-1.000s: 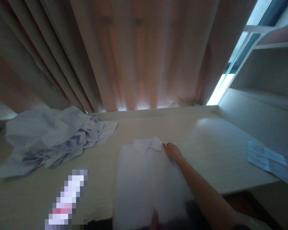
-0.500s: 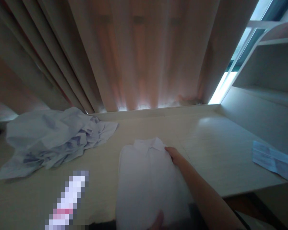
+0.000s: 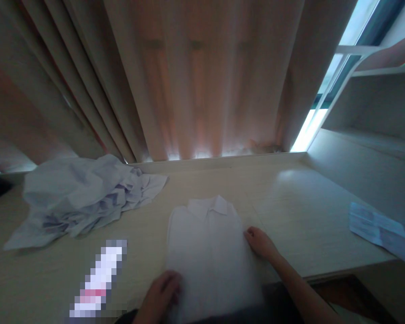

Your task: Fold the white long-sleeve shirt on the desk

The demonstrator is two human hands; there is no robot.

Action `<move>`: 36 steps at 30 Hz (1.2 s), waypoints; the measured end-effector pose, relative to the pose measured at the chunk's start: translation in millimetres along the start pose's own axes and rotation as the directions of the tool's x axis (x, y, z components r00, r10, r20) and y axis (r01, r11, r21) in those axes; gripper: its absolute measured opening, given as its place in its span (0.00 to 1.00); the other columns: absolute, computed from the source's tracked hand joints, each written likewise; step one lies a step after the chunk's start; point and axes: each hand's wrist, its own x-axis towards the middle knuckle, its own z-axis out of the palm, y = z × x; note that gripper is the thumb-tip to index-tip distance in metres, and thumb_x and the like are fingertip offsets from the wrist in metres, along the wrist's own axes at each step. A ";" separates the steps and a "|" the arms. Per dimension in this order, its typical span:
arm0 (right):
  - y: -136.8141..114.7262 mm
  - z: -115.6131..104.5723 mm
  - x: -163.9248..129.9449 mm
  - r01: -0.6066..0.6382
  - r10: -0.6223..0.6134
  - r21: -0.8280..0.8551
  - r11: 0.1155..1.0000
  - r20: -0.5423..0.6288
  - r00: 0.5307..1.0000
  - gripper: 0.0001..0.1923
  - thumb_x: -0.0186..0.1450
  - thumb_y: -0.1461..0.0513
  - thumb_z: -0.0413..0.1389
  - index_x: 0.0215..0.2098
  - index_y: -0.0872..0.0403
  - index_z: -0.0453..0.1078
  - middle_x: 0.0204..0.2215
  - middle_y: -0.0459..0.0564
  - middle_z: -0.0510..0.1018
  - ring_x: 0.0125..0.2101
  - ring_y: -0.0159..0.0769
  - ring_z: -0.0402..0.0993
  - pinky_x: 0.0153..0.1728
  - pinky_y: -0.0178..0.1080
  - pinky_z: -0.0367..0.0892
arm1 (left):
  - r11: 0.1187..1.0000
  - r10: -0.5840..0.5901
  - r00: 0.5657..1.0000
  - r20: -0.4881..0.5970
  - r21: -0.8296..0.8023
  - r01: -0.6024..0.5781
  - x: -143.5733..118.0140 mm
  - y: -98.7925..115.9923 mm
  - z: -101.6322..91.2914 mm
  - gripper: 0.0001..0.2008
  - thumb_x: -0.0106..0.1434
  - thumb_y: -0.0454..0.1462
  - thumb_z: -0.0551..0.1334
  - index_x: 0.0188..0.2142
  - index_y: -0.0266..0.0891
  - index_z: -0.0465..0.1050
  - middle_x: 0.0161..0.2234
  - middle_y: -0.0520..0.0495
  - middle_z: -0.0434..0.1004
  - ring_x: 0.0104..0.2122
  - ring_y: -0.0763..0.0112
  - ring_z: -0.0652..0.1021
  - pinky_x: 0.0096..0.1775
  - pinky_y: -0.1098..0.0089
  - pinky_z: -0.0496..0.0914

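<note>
A white collared shirt point(image 3: 212, 261) lies folded into a neat oblong at the near middle of the desk, front up, its collar pointing away from me. My right hand point(image 3: 261, 243) is closed at the shirt's right edge, below the collar, with thumb and fingers pinched together. At the lower left edge of the shirt is my left hand point(image 3: 162, 290), slightly blurred, its fingers bent and drawn together against the cloth. The shirt's bottom end runs into the dark area close to my body.
A crumpled white cloth point(image 3: 84, 193) is heaped at the desk's point(image 3: 290, 211) back left. A pixelated strip point(image 3: 99, 279) shows left of the shirt. Creased paper point(image 3: 380, 229) lies at the right, beside a shelf unit point(image 3: 367, 166). Curtains point(image 3: 202, 90) hang behind the desk.
My right hand has moved from beside the collar down the shirt's right edge. My left hand has moved from the shirt's lower front to its left edge. The view has shifted slightly.
</note>
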 end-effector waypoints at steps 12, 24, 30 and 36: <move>-4.2 11.6 7.1 -0.024 0.001 -0.239 0.971 -0.096 0.995 0.15 0.65 0.52 0.44 0.33 0.51 0.68 0.29 0.51 0.77 0.30 0.39 0.72 0.26 0.36 0.55 | 0.672 0.370 0.854 -0.365 0.740 0.026 92.1 23.9 -15.9 0.25 0.63 0.47 0.45 0.53 0.35 0.63 0.51 0.36 0.69 0.47 0.59 0.73 0.49 0.60 0.65; -15.3 4.0 3.1 -0.036 0.036 -0.233 0.972 -0.007 0.999 0.13 0.65 0.55 0.44 0.36 0.52 0.67 0.32 0.53 0.77 0.33 0.41 0.73 0.27 0.37 0.56 | 0.383 0.553 0.804 -0.220 0.924 -0.010 98.2 24.4 -11.1 0.22 0.64 0.39 0.44 0.50 0.37 0.69 0.42 0.40 0.71 0.46 0.60 0.70 0.50 0.62 0.63; -13.7 6.9 1.7 -0.006 0.008 -0.162 0.987 0.009 1.000 0.15 0.66 0.54 0.42 0.39 0.53 0.66 0.34 0.55 0.77 0.36 0.42 0.74 0.31 0.38 0.58 | 0.665 0.472 0.837 -0.277 0.735 -0.132 95.9 24.7 -7.0 0.22 0.63 0.40 0.46 0.51 0.33 0.66 0.49 0.38 0.71 0.48 0.62 0.71 0.52 0.62 0.62; -8.5 13.4 5.0 0.015 -0.014 -0.146 0.989 0.012 1.000 0.20 0.63 0.59 0.46 0.52 0.57 0.60 0.37 0.58 0.77 0.38 0.42 0.73 0.34 0.37 0.58 | 0.814 0.352 0.855 -0.381 0.576 -0.078 95.6 27.5 -11.3 0.17 0.61 0.41 0.48 0.43 0.34 0.67 0.38 0.41 0.75 0.38 0.62 0.74 0.43 0.61 0.66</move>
